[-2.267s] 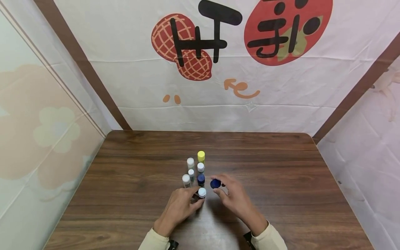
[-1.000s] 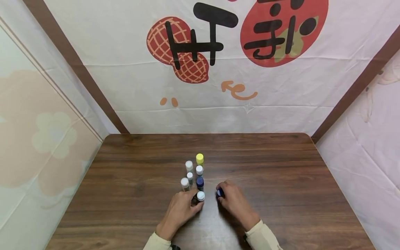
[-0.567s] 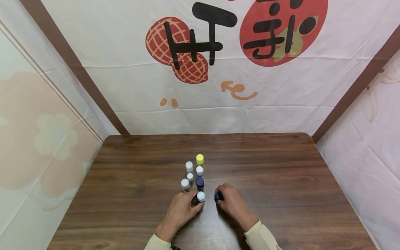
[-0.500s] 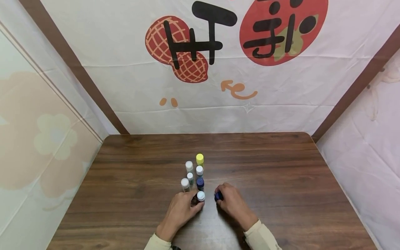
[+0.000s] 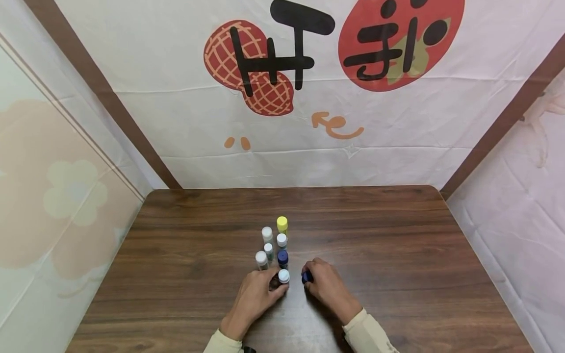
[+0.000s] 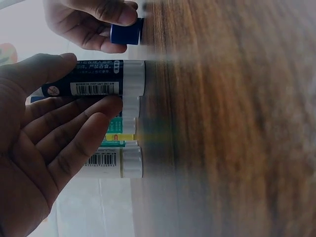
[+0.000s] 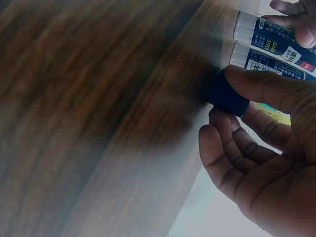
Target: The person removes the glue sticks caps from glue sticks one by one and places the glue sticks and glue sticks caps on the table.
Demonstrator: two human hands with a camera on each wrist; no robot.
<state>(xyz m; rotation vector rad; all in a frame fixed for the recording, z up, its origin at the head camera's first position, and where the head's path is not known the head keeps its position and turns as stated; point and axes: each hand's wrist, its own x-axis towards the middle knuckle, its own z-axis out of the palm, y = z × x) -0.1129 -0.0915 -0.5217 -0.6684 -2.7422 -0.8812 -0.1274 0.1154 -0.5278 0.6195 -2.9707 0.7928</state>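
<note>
Lots of tabletop (image 5: 397, 255) on either side, all the action in the middle

So the wood runs wide out to the left and right edges, and there's a decent strip at the back before it meets the white cloth backdrop (image 5: 282, 169). Near edge is out of frame. The tight bit is around the dark blue glue stick (image 5: 284, 276): it's at the near end of the bunch, with a blue-capped stick (image 5: 283, 258) just behind it. Can't tell if those two touch.

Hard to see: from above, the left hand (image 5: 253, 294) covers most of the glue stick, so you basically get its pale round top. Left wrist view shows the barcode, but the upper end is hidden. Four white-capped sticks (image 5: 261, 258) and a yellow-capped stick (image 5: 282, 224) overlap each other there. Cream sleeves (image 5: 368, 334) are cut off at the bottom.

Hands: left thumb and fingers grip the glue stick upright, lower fingers stretched out loosely. Right hand (image 5: 328, 285) pinches a blue cap (image 5: 307, 278) between thumb and fingers, down low, right of the glue stick and well short of touching it. Too blurry to say if the cap meets the wood.
</note>
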